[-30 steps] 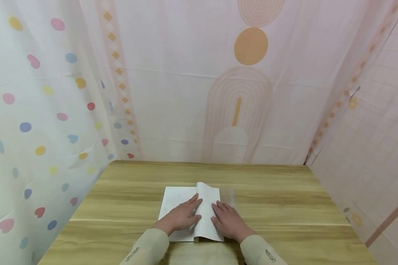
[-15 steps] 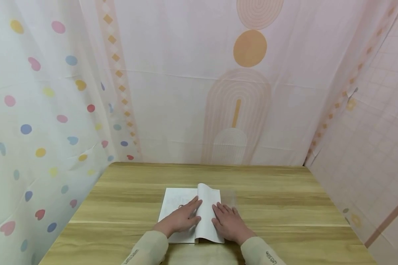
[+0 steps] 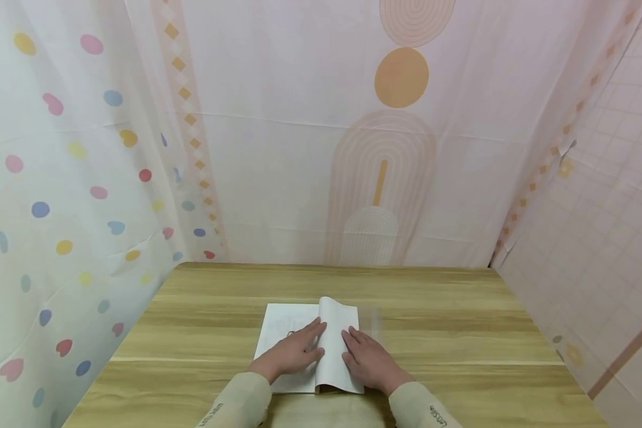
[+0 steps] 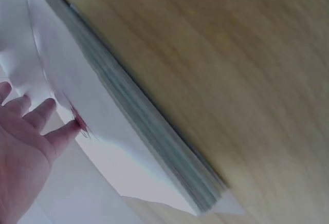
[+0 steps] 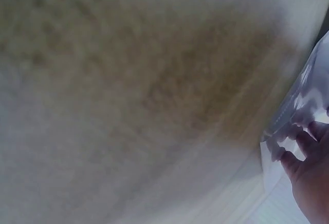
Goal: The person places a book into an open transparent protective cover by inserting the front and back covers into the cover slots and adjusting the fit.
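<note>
A thick book (image 3: 278, 318) with white pages lies on the wooden table, its page edges (image 4: 149, 121) facing the left wrist camera. One white sheet (image 3: 333, 345) curves up along the book's middle and spreads to the right. My left hand (image 3: 293, 352) rests on the left side, extended fingertips at the curved fold. Opposite it, my right hand (image 3: 373, 359) lies on the sheet's right edge with fingers extended. Clear plastic film (image 3: 375, 321) sticks out beyond that edge. In the right wrist view, the fingers (image 5: 292, 163) press on shiny clear film (image 5: 303, 100).
The wooden table (image 3: 449, 333) reaches back to a patterned curtain (image 3: 278, 178). Another curtain (image 3: 96, 226), dotted with colours, hangs along the left side, and a checked one (image 3: 594, 238) hangs on the right.
The sheet's right edge has shifted slightly to the right under my right hand. My left hand stays in nearly the same place on the book.
</note>
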The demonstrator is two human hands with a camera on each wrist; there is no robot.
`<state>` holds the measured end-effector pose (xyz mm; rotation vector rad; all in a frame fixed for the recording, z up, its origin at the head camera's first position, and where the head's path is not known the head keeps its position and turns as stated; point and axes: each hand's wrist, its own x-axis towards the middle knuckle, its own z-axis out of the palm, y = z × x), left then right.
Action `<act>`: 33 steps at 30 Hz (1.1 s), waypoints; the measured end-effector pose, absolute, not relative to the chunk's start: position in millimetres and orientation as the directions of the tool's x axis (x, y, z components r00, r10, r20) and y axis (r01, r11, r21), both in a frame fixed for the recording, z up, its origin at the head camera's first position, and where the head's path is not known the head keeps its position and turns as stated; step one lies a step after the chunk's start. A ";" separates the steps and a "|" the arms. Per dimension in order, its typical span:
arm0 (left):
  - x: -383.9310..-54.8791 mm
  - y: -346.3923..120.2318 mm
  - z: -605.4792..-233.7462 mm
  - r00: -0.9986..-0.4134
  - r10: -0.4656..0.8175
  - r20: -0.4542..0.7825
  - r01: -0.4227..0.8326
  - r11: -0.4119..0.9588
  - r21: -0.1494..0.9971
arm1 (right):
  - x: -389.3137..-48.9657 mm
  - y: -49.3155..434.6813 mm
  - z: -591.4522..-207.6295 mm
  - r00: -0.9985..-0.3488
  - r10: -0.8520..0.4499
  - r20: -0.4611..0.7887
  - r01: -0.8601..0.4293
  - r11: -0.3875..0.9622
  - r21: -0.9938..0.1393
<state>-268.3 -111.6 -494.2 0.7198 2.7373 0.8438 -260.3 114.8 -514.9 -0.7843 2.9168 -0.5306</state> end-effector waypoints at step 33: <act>-267.7 -108.9 -498.1 -0.876 0.476 -0.071 0.339 0.714 0.613 | -257.0 114.8 -514.5 -0.865 -0.497 0.063 -0.471 0.765 -0.439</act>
